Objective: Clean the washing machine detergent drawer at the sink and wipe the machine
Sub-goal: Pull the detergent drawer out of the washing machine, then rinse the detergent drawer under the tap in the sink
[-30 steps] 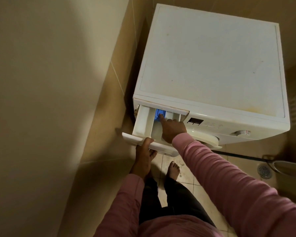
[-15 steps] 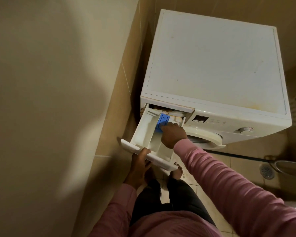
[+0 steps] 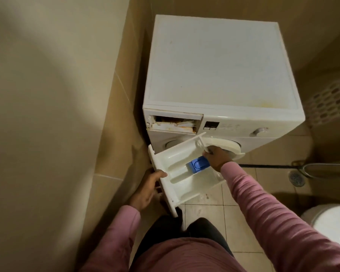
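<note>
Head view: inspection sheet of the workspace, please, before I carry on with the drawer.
Surface: washing machine top, yellowish stain near its front right.
Job's things: detergent drawer out of its slot, tilted, blue insert in it; slot rim rust-stained.
Clutter: spots on the floor tiles.
Hands: left hand grips the drawer's front panel; right hand holds its rear end.
Cables: dark line along the floor, cable or hose unclear.
Surroundings: floor drain, perforated basket, white rounded fixture.
</note>
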